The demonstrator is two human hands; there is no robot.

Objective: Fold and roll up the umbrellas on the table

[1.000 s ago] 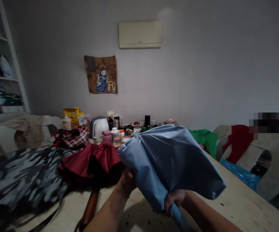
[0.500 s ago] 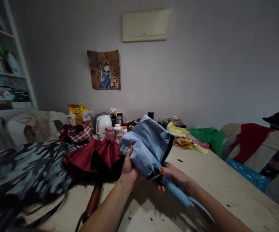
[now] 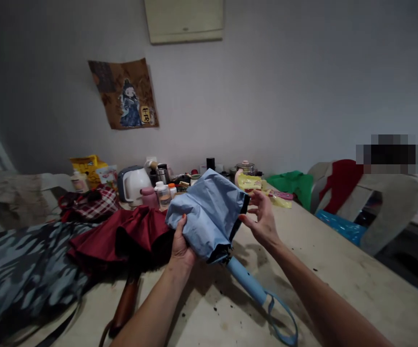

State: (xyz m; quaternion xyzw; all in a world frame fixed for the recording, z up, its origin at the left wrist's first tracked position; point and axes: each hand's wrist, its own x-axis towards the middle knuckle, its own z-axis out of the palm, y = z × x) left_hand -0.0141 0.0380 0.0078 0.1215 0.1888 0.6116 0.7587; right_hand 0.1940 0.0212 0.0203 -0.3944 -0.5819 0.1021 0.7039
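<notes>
A light blue folding umbrella (image 3: 209, 207), collapsed with its canopy loosely bunched, is held above the table. My left hand (image 3: 182, 246) is closed round the canopy's left side, thumb on top. Its blue handle (image 3: 247, 279) points down to the right, with a wrist strap (image 3: 286, 320) looping from the end. My right hand (image 3: 261, 219) is at the canopy's dark-edged right side, fingers apart and curved; whether the fingertips touch the fabric is hard to see. To the left lie a dark red umbrella (image 3: 122, 236) with a brown handle (image 3: 125, 303) and a camouflage umbrella (image 3: 24, 274).
Behind stand a white kettle (image 3: 136, 185), a pink bottle (image 3: 149, 197) and several small containers. Yellow packaging (image 3: 250, 182) and green cloth (image 3: 291, 185) lie back right. Chairs flank the table (image 3: 324, 289); dark specks dot its top. A person's blurred head (image 3: 389, 152) shows far right.
My right hand has left the umbrella's handle and moved up to the canopy's right edge, its fingers spreading. My left hand keeps its hold. The view has turned right.
</notes>
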